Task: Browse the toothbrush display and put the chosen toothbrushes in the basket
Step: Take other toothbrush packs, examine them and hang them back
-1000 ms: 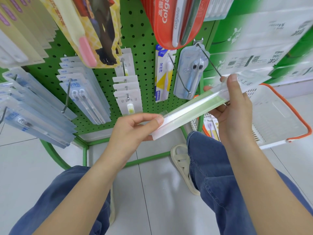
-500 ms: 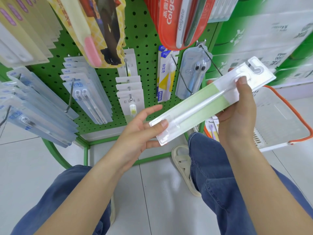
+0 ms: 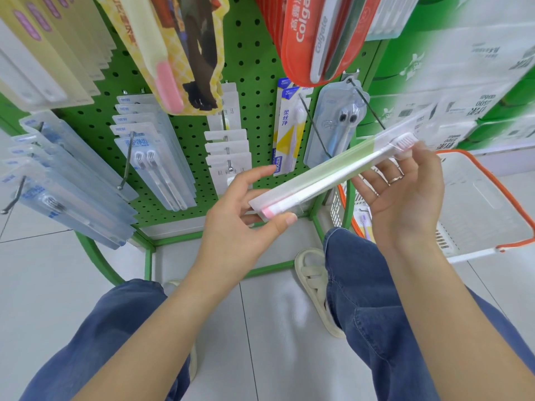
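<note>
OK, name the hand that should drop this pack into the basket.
Right hand: it holds the toothbrush pack at the end beside the white basket; the left hand is farther away.

One head-worn camera looks steeply forward and down, close to the green pegboard display (image 3: 254,68) and the floor.

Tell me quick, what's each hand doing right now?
Left hand: pinching the lower end of the toothbrush pack.
Right hand: holding the pack's brush-head end, thumb on top, fingers underneath.
</note>
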`<state>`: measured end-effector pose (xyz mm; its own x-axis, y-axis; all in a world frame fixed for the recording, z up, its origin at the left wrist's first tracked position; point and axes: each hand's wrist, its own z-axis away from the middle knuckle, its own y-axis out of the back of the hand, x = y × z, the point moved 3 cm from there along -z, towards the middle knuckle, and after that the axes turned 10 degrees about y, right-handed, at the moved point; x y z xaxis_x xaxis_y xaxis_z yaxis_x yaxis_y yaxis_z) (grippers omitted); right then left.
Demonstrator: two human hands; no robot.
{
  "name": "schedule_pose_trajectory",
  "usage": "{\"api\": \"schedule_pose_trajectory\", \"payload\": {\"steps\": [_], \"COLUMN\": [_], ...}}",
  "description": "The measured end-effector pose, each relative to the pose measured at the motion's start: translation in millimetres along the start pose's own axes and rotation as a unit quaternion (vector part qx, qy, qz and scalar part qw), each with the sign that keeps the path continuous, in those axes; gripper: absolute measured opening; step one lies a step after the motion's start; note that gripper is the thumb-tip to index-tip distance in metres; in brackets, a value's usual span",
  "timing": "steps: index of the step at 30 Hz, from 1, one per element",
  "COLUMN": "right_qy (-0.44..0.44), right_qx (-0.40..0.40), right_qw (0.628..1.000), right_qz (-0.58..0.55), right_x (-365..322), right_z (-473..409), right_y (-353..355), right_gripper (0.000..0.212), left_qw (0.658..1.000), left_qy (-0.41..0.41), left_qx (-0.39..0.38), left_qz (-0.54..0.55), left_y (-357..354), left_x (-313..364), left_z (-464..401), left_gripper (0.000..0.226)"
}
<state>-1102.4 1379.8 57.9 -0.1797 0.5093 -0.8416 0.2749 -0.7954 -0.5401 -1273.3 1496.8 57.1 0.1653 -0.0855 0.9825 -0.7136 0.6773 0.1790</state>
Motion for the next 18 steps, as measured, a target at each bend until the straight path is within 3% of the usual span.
{"api": "schedule_pose_trajectory", "payload": {"steps": [4,9,13,18], "right_qy": [-0.007,-0.031,-0.043,-0.067], "right_qx": [0.016,-0.020,-0.055,-0.067], "right_qw": [1.000,0.999,0.997,0.994], "right_qz": [0.020,0.025,0.014,-0.061], "right_x": [-1.3,3.8,6.5,6.8], "right_z": [1.6,5.7,12.5,16.6], "right_y": [-2.2,-6.9,-14.4,-18.8], "right_gripper": [0.026,0.024,0.032,0.026], "left_qw": [0.999,0.994,0.984,0.947], "left_qy": [-0.027,-0.019,0.027,-0.041], "left_qx": [-0.004,-0.032,-0.113,-0.053], "left_qz": [-0.035,-0.101,-0.135,-0.313], "left_y": [0.5,-0.1,-2.3,-6.3], "left_x": [-4.0,-13.6,-21.0,-27.5], "left_z": [-1.5,-1.6,-2.6,-0.5], "left_gripper": [0.052,0.028,0.032,0.041]}}
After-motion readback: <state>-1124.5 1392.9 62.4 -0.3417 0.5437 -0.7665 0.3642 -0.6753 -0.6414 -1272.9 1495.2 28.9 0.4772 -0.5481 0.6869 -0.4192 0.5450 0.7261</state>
